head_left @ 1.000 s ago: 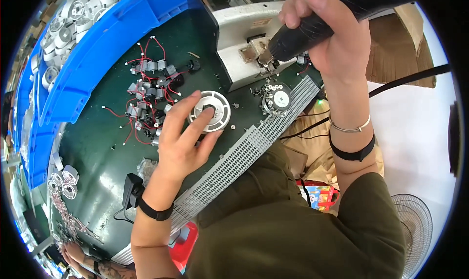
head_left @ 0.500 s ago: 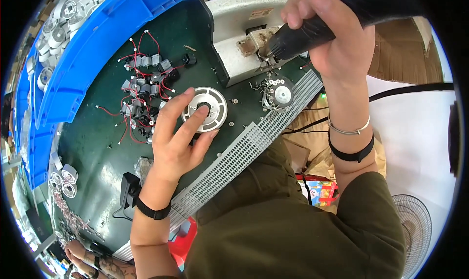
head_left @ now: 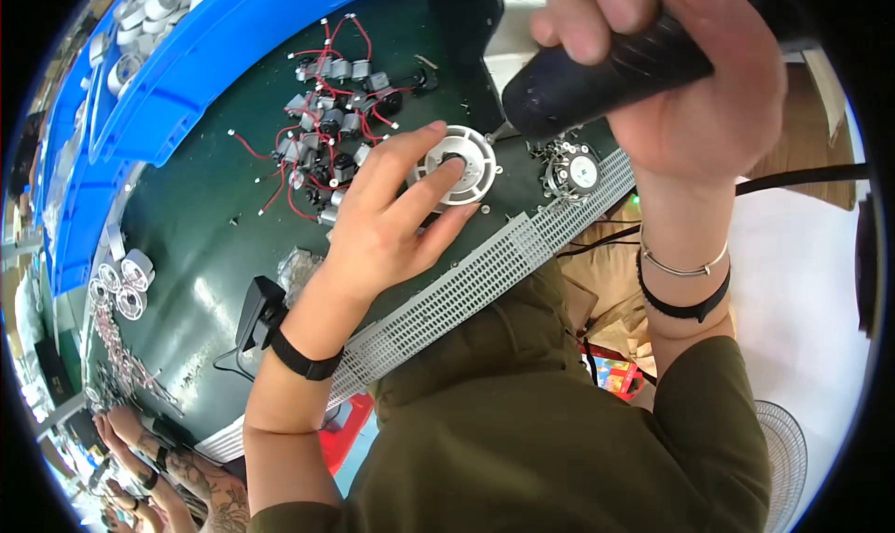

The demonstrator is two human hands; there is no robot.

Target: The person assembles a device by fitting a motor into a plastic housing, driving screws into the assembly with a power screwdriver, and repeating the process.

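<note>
A white round plastic wheel point(head_left: 477, 167) with a slotted rim lies on the green table under my left hand point(head_left: 378, 216). One fingertip presses near its dark centre, while other fingers and the thumb rest round its edge. My right hand point(head_left: 699, 113) is wrapped round a black electric screwdriver point(head_left: 583, 90), tilted with its bit at the wheel's upper right rim. Whether the bit touches a screw there is too small to tell. Right of the wheel sits a round dish point(head_left: 580, 171) with small screws stuck on and around it.
Several small motors point(head_left: 331, 121) with red wires lie in a heap beyond my left hand. A blue bin point(head_left: 224, 62) of white parts curves along the far left. A light metal machine point(head_left: 522, 34) stands behind the screwdriver. Another person's hands point(head_left: 121, 435) appear at lower left.
The screwdriver has moved from the metal machine to the wheel's rim. My left hand stays on the wheel. The whole view has shifted, placing the table's things further right.
</note>
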